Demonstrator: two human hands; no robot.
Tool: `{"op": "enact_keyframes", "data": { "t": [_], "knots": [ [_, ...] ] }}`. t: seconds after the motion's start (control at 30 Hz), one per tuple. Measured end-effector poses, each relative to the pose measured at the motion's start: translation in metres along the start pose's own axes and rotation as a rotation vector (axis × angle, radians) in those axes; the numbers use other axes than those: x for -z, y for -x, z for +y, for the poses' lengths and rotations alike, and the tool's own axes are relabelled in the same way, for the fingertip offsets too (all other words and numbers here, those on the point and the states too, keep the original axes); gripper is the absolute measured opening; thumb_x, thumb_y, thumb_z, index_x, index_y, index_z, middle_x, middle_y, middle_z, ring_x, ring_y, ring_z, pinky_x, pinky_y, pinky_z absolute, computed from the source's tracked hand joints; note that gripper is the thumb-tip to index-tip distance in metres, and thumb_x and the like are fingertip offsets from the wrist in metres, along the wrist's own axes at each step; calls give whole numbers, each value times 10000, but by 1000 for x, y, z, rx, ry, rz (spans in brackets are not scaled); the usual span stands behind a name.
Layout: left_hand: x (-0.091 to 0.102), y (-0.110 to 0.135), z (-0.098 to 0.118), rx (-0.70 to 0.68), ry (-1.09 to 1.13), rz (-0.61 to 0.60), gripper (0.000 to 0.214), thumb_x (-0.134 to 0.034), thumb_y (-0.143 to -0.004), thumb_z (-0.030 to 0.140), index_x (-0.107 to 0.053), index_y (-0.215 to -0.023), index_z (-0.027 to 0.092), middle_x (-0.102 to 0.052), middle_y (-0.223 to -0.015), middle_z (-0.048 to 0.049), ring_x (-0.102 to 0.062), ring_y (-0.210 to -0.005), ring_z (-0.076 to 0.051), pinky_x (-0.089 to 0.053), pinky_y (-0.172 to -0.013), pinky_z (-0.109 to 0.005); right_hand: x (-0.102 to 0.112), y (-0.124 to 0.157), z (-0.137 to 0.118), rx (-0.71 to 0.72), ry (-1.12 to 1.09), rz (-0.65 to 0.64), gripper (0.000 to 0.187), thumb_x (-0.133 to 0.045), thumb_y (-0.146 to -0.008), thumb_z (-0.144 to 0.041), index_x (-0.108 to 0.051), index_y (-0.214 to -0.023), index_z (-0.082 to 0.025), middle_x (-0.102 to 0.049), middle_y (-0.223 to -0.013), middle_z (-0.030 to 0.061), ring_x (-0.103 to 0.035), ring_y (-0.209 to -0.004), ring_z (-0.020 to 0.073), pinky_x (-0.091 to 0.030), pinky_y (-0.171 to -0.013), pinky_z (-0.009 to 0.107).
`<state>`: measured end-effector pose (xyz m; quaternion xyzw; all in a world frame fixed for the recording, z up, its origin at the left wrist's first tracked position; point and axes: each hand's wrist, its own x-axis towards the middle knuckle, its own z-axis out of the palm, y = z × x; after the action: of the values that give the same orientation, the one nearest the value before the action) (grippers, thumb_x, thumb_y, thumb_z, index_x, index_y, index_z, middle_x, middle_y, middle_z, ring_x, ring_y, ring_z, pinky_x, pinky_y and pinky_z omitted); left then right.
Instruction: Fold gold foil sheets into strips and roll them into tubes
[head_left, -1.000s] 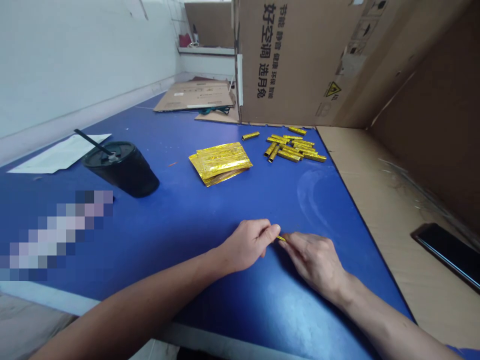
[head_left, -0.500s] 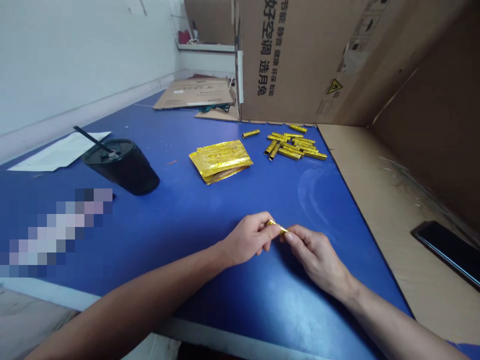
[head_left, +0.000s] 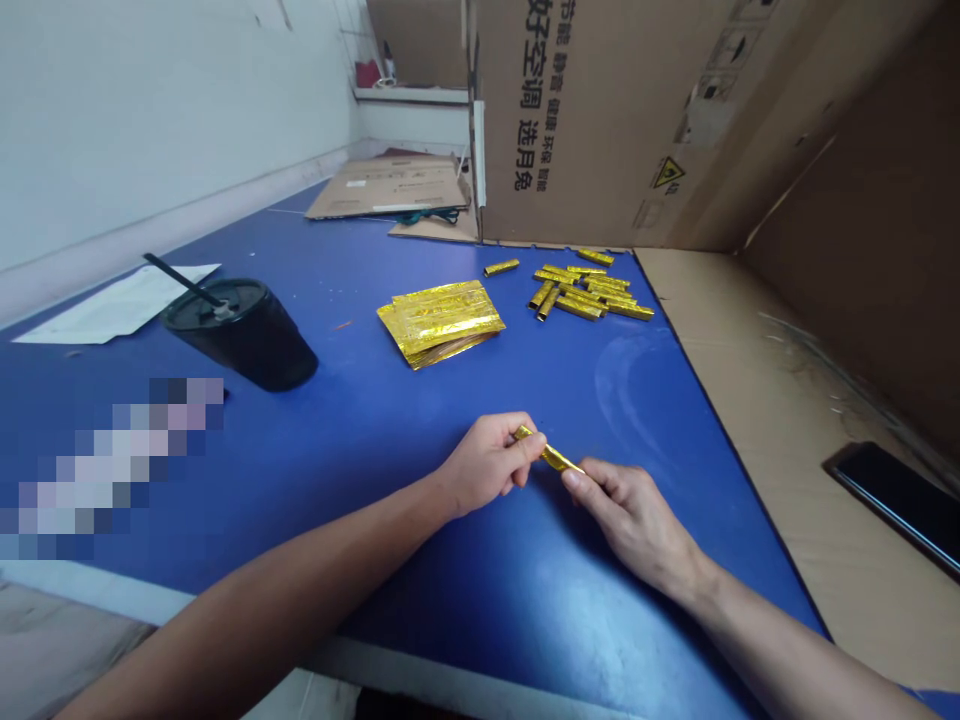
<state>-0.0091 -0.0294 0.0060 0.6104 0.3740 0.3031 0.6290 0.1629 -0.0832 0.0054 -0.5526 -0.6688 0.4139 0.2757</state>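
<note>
White wall runs down the left of my feed, and a large cardboard box stands at the far end of the blue table. A cardboard sheet lies along the table's right edge, with a black phone on it. On the table's left side I have a black lidded cup with a straw, beside a white paper. Mid-table sits a stack of gold foil packets, and just right of it a loose pile of rolled gold tubes. My left hand is closed, pinching one end of a gold foil strip in the air above the table. The strip's other end meets the curled fingers of my right hand; from here I cannot tell whether they grip it.
</note>
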Motion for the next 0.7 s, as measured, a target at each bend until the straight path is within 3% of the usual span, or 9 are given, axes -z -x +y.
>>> {"op": "enact_keyframes", "data": {
  "t": [0.17,0.27,0.37,0.5,0.7],
  "knots": [
    [-8,0,-2,31,198,-80,287,-603,-714,409,-465,-727,157,-528,-528,42,-434,-375,-50,-322,-348,-155,1,2,-2,50,-29,49,393,-369,-843,-476,-382,-570,-193,-271,-547,-47,-257,-503,90,-244,-459,231],
    [-15,0,-4,29,297,-125,282,-669,-659,353,-488,-720,144,-554,-560,22,-484,-436,-67,-387,-388,-172,1,1,-3,81,-88,-25,365,-353,-860,-455,-470,-650,-181,-365,-578,-31,-323,-532,96,-290,-492,226],
    [-15,-2,-4,40,320,-35,257,-674,-655,315,-495,-650,131,-523,-482,32,-470,-414,-54,-383,-400,-162,0,1,-3,32,-130,-95,372,-356,-859,-468,-470,-653,-179,-341,-554,-43,-292,-496,83,-259,-445,213],
    [-3,-6,-2,77,392,83,269,-692,-623,310,-491,-618,131,-560,-511,20,-475,-384,-56,-370,-359,-163,1,0,-1,-49,-163,-76,404,-377,-838,-505,-425,-601,-182,-258,-503,-67,-220,-453,71,-188,-400,212],
    [2,-6,1,115,422,129,276,-685,-622,330,-496,-606,129,-581,-505,0,-477,-357,-64,-364,-333,-167,3,-2,0,-60,-177,-64,423,-387,-829,-516,-426,-578,-178,-263,-484,-72,-219,-444,66,-179,-399,214]
  ]
}}
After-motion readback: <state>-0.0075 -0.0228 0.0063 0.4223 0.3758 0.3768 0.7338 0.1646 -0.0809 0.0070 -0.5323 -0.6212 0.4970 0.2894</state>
